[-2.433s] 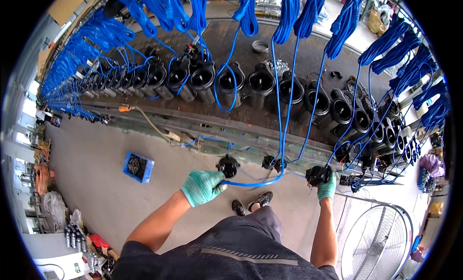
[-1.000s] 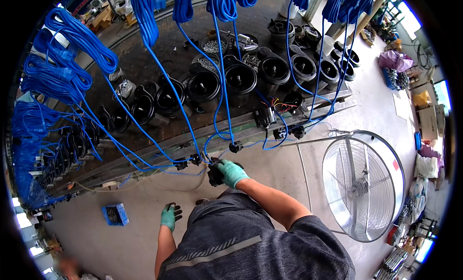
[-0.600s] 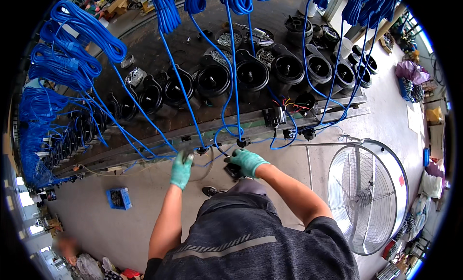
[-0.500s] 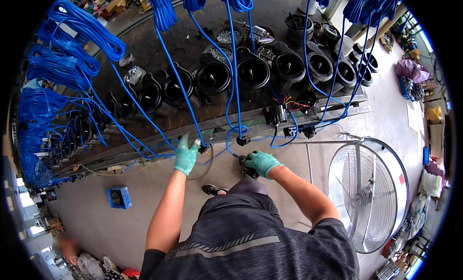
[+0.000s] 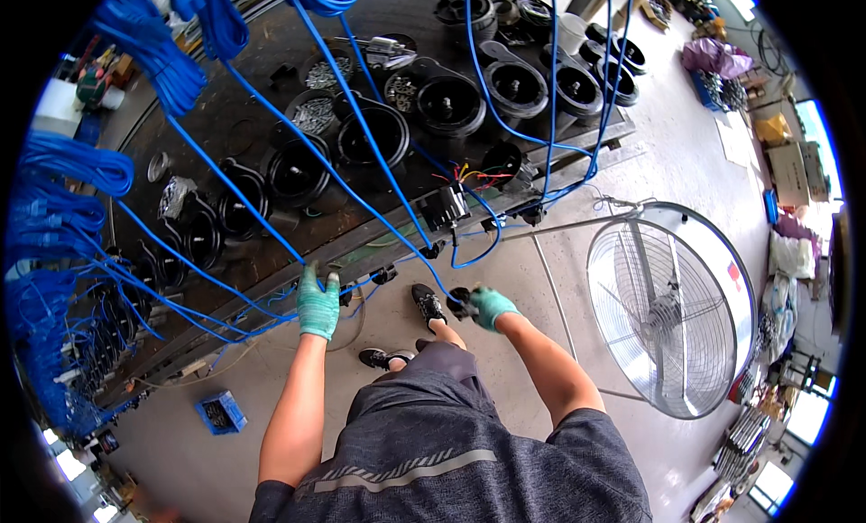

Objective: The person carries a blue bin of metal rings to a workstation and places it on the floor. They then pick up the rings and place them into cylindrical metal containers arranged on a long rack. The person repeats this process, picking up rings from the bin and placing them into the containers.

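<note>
My right hand (image 5: pixel 494 308), in a green glove, is closed on a small round black plastic part (image 5: pixel 462 302), held off the bench over the floor. A blue cable (image 5: pixel 410 243) runs down to this part from a hanging coil. My left hand (image 5: pixel 318 308), gloved too, is at the bench's front edge with thumb and fingers apart. Its fingertips are beside the lower end of another blue cable (image 5: pixel 236 191); whether they touch it I cannot tell. Small black cable ends (image 5: pixel 384 275) hang along the edge to its right.
Black round housings (image 5: pixel 373 135) stand in a row on the dark bench (image 5: pixel 262 81), with bowls of screws (image 5: pixel 313 113) behind. A black motor-like unit (image 5: pixel 443 207) with coloured wires lies at the edge. A large floor fan (image 5: pixel 667 311) stands right; a blue crate (image 5: pixel 220 413) sits left.
The whole view has turned, shifting bench and fan leftward. The loop in the right hand's cable has straightened as the black part came away from the bench. My left hand has moved left along the edge.
</note>
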Available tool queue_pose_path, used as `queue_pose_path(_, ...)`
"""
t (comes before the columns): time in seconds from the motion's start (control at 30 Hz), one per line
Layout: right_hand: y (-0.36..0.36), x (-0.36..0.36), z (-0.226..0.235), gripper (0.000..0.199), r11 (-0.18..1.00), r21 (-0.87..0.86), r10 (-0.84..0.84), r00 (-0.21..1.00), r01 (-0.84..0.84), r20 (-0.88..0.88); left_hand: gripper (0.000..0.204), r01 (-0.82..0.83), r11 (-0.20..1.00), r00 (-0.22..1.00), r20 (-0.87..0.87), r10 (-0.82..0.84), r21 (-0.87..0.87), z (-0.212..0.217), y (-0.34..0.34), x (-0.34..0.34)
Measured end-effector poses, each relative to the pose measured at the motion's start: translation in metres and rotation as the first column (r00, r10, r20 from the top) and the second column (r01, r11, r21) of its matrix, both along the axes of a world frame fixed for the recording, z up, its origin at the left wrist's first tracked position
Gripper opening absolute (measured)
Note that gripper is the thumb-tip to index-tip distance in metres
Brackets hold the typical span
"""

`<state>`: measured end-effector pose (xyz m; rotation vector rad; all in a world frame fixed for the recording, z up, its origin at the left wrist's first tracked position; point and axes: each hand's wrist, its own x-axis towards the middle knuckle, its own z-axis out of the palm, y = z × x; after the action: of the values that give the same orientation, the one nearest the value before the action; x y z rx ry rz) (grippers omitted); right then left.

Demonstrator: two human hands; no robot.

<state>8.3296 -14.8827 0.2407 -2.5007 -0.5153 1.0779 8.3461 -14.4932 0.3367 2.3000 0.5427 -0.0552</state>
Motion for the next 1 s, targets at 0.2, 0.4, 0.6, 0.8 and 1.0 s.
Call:
queue_pose_path(0.2, -0.035, 0.094, 0.016, 0.038, 0.348, 0.565, -0.914, 0.404, 0.748, 0.027, 0.052, 0.083, 0.996, 0.994, -0.076, -0.081, 0.025, 0.003, -0.012, 0.003)
queue_pose_path(0.4, -0.003, 0.116, -0.019, 0.044, 0.512, 0.385, -0.799, 0.591, 0.768, -0.117, 0.050, 0.006, 0.998, 0.967, -0.252, -0.022, -0.063, 0.043, -0.031, 0.016)
queue_pose_path(0.6, 0.009, 0.071, 0.083, 0.022, -0.044, 0.547, -0.727, 0.349, 0.836, -0.591, 0.045, 0.120, 0.993, 0.989, -0.085, -0.121, -0.019, -0.004, 0.018, -0.014)
queue_pose_path(0.8, -0.025, 0.022, 0.233, 0.027, -0.036, 0.831, -0.722, 0.560, 0.556, -0.406, 0.038, 0.076, 0.977, 0.992, -0.083, -0.094, -0.198, 0.027, 0.004, -0.030)
queue_pose_path(1.0, -0.024, -0.046, 0.324, 0.028, -0.083, 0.952, -0.653, 0.706, 0.294, -0.275, 0.053, 0.423, 0.891, 0.901, 0.033, -0.433, 0.163, 0.044, -0.052, -0.016)
